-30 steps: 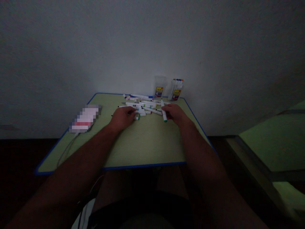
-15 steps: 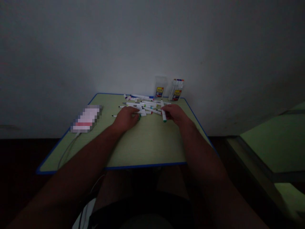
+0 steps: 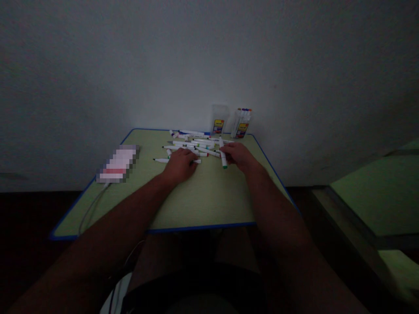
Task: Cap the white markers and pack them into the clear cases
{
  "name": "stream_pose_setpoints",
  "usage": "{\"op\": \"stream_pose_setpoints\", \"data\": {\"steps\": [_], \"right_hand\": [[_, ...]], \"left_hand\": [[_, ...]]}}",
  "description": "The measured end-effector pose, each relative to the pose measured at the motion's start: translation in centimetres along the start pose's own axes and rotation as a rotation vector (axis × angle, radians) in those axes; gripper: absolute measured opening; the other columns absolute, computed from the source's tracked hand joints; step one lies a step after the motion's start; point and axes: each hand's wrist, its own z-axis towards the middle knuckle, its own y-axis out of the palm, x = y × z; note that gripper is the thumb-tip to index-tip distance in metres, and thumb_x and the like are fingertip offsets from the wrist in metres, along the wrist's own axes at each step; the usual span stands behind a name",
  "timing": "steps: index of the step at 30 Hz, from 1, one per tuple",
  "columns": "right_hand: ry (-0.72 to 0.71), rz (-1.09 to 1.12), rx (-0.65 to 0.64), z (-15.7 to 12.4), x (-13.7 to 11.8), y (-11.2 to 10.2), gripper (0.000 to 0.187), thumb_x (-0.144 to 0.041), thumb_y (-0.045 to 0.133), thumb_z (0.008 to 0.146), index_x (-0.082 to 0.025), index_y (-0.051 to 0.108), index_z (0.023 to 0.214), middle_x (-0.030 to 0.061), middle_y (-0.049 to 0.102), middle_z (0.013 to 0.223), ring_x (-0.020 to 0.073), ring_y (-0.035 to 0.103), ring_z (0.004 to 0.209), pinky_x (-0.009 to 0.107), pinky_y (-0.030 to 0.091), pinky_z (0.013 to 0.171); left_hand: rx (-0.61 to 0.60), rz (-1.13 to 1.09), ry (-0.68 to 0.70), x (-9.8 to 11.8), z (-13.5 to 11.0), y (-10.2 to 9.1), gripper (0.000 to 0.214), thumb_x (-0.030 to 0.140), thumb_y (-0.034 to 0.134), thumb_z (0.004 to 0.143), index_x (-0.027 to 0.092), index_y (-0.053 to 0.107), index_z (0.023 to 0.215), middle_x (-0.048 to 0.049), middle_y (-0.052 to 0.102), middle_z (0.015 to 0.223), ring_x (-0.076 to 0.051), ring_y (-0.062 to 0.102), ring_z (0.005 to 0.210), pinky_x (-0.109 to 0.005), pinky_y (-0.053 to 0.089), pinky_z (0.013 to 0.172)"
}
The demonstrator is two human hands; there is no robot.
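A heap of white marker pens (image 3: 194,143) with coloured caps lies at the far middle of a pale green table (image 3: 196,200). My left hand (image 3: 181,165) rests palm down on the near edge of the heap, fingers curled over a few pens. My right hand (image 3: 238,155) is closed on a white marker with a green cap (image 3: 223,155), which points toward me. One loose pen (image 3: 162,160) lies just left of my left hand.
Two clear plastic marker cases (image 3: 242,123) stand against the white wall at the table's far edge, the left one (image 3: 218,119) looking hollow. A blurred flat object (image 3: 118,164) with a cable lies at the table's left side. Another green surface (image 3: 376,196) is at right.
My left hand has slid to the right and a little toward me, uncovering pens on its left. My right hand has shifted the green-capped marker slightly left.
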Motion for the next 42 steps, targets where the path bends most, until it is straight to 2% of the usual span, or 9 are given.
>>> {"op": "stream_pose_setpoints", "data": {"steps": [5, 15, 22, 30, 36, 42], "right_hand": [[-0.006, 0.0, 0.002, 0.0, 0.0, 0.1, 0.009, -0.017, 0.065, 0.083, -0.016, 0.061, 0.075, 0.0003, 0.064, 0.063, 0.0078, 0.052, 0.044, 0.02, 0.034, 0.039], [-0.001, -0.011, 0.005, 0.0, 0.1, 0.1, 0.007, -0.017, 0.065, 0.083, -0.016, 0.062, 0.076, 0.0004, 0.065, 0.064, 0.0086, 0.053, 0.046, 0.02, 0.037, 0.04], [0.002, -0.021, 0.011, 0.1, 0.2, 0.1, 0.008, -0.019, 0.067, 0.081, -0.016, 0.062, 0.076, -0.0004, 0.063, 0.062, 0.0077, 0.052, 0.046, 0.019, 0.036, 0.04], [0.002, -0.027, -0.008, -0.2, 0.0, 0.3, 0.009, -0.018, 0.065, 0.082, -0.015, 0.061, 0.074, -0.0017, 0.06, 0.059, 0.0073, 0.05, 0.044, 0.02, 0.035, 0.04], [0.008, -0.028, -0.001, -0.3, -0.1, 0.4, 0.009, -0.018, 0.065, 0.082, -0.016, 0.061, 0.074, -0.0024, 0.059, 0.057, 0.0072, 0.048, 0.043, 0.02, 0.035, 0.039], [0.005, -0.023, -0.006, 0.0, 0.2, 0.4, 0.008, -0.019, 0.066, 0.081, -0.016, 0.062, 0.075, -0.0026, 0.059, 0.057, 0.0078, 0.05, 0.044, 0.02, 0.036, 0.039]], "left_hand": [[-0.016, -0.034, 0.027, 0.0, 0.1, 0.2, 0.02, 0.021, 0.055, 0.082, 0.018, 0.072, 0.094, -0.0117, 0.071, 0.093, -0.03, 0.061, 0.097, -0.048, 0.047, 0.089], [-0.02, -0.058, 0.05, 0.4, 0.3, -0.1, 0.02, 0.022, 0.052, 0.086, 0.018, 0.07, 0.094, -0.0118, 0.07, 0.088, -0.029, 0.063, 0.091, -0.047, 0.047, 0.087], [0.11, -0.233, -0.067, 0.5, 0.1, -0.7, 0.022, 0.023, 0.054, 0.085, 0.021, 0.068, 0.103, -0.0084, 0.071, 0.104, -0.023, 0.064, 0.096, -0.04, 0.049, 0.089], [0.244, -0.351, -0.153, 0.0, -0.1, -1.2, 0.018, 0.02, 0.06, 0.079, 0.018, 0.069, 0.094, -0.0067, 0.071, 0.095, -0.02, 0.064, 0.086, -0.037, 0.051, 0.087], [0.254, -0.412, -0.276, -0.1, -0.1, -1.1, 0.017, 0.02, 0.065, 0.076, 0.019, 0.07, 0.092, -0.0048, 0.07, 0.089, -0.018, 0.062, 0.076, -0.035, 0.052, 0.079], [0.279, -0.452, -0.296, 0.0, -0.1, -1.2, 0.017, 0.022, 0.067, 0.075, 0.019, 0.072, 0.091, -0.0041, 0.069, 0.085, -0.016, 0.059, 0.071, -0.034, 0.051, 0.073]]}}
